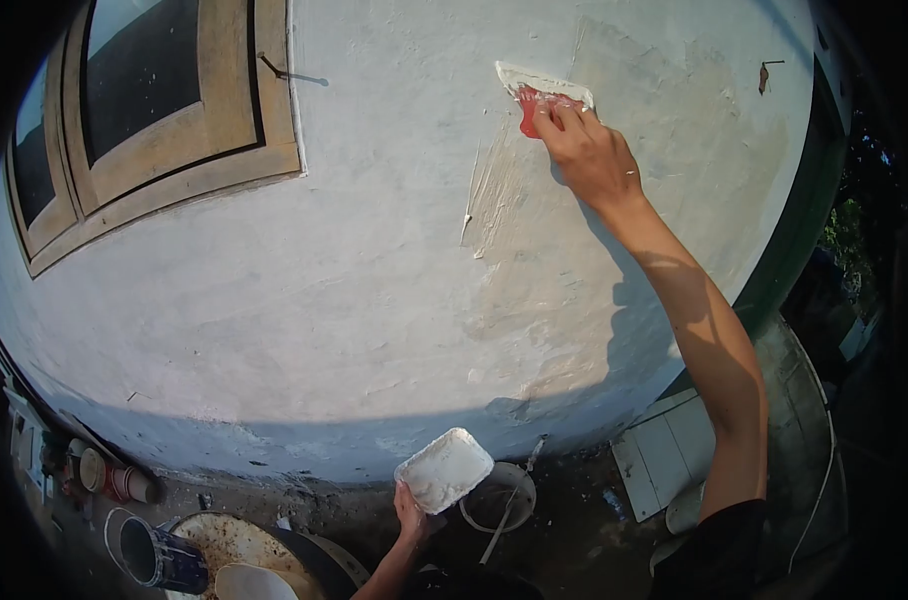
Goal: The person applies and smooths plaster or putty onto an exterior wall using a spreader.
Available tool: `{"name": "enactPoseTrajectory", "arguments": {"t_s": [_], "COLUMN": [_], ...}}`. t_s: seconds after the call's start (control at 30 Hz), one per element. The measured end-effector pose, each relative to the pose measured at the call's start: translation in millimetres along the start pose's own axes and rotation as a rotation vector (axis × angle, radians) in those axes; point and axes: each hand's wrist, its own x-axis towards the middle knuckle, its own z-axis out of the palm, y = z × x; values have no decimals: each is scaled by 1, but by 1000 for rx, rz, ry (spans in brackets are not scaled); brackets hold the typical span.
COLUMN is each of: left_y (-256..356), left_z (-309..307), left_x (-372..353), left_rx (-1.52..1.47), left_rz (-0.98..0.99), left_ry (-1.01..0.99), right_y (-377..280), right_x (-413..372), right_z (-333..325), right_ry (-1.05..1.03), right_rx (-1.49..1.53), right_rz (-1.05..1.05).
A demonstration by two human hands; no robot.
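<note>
High on the white wall (374,260), my right hand (596,160) grips a red putty scraper (530,112). White putty coats the scraper's wide edge, which lies against the wall. Below and left of it are fresh streaks of putty (494,200). Down low, my left hand (411,512) holds a shallow rectangular tray (446,470) by its near edge. The tray is smeared inside with white putty. Part of the left hand's fingers is hidden beneath the tray.
A wooden-framed window (174,130) is at upper left, with a nail beside it. Under the tray stands a bucket (496,505) with a stick in it. A dark paint can (154,555) rests on a stained round drum top (234,535). White tiles (664,450) lean at lower right.
</note>
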Motion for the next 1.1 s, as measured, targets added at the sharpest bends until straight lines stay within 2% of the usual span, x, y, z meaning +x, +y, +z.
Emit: {"name": "enactPoseTrajectory", "arguments": {"t_s": [0.1, 0.27, 0.4, 0.53, 0.63, 0.7, 0.83, 0.97, 1.1], "left_y": [-10, 2, 12, 10, 0, -4, 2, 6, 3], "left_z": [-8, 1, 4, -7, -16, -19, -12, -7, -11], "left_x": [6, 0, -7, -4, -3, -1, -5, -8, -8], "left_rx": [-14, -8, -13, -1, -24, 15, -4, 10, -48], "left_rz": [24, 10, 10, 33, 33, 32, -5, -18, -13], "left_ry": [-5, -24, 7, 9, 23, 31, 26, 31, 30], "right_y": [-59, -156, -194, -176, -122, -80, -11, -15, -98], "right_x": [-43, -105, -143, -142, -100, -58, 6, 7, -61], "right_z": [26, 18, 4, -19, -40, -50, -33, -7, -6], "right_ry": [-115, -183, -248, -197, -133, -47, 99, -11, -132], "right_rx": [50, 200, 240, 250, 335, 291, 146, 201, 360], "right_rz": [-57, -125, -133, -73, 54, 116, 67, 92, 102]}}
